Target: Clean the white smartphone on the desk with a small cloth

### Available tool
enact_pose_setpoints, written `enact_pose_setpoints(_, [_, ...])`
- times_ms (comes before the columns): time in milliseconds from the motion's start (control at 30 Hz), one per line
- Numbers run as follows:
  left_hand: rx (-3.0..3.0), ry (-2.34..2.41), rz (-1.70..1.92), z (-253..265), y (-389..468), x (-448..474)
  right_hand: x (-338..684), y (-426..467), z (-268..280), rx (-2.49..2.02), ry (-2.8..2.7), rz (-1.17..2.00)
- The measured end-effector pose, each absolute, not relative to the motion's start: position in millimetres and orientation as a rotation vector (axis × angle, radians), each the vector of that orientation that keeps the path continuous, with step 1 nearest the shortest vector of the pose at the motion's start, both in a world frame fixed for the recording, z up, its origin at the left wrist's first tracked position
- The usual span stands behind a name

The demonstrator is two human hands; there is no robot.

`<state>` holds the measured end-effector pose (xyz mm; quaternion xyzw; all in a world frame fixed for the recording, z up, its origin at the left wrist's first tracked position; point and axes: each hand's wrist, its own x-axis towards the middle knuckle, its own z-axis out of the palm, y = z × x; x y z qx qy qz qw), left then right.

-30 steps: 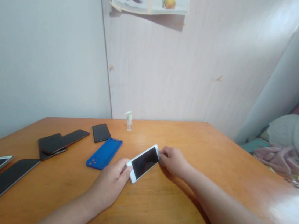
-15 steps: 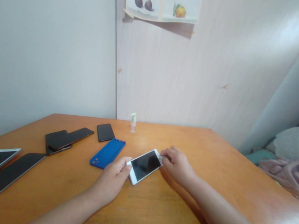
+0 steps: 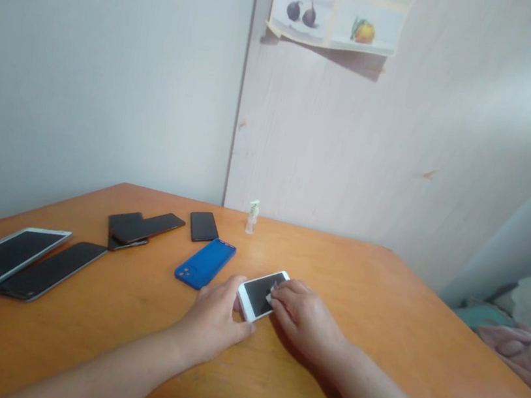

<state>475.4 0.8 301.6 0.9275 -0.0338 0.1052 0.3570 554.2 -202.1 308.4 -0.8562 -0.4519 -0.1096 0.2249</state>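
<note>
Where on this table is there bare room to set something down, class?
Free: the table right of the right hand, to its right edge, and the strip right of the pump bottle. Crowded: the left side, with white-framed device, dark phones, blue case.

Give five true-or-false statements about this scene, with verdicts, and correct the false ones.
1. The left hand holds the white smartphone. True.
2. The right hand is clear of the smartphone. False: it is over the screen, holding a small whitish piece.
3. The pump bottle stands upright. True.
4. The picture sheet lies on the table. False: it hangs on the wall.
5. The blue phone case lies left of the pump bottle. True.
</note>
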Motion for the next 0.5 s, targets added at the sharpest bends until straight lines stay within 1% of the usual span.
enact_pose_setpoints(267, [2.672, 0.0, 0.283, 306, 2, 474, 575, -211, 300, -2.481, -0.949, -0.358])
enact_pose_setpoints(500, [2.759, -0.007, 0.238, 310, 0, 469, 528, -195, 318, -2.439, -1.345, -0.202])
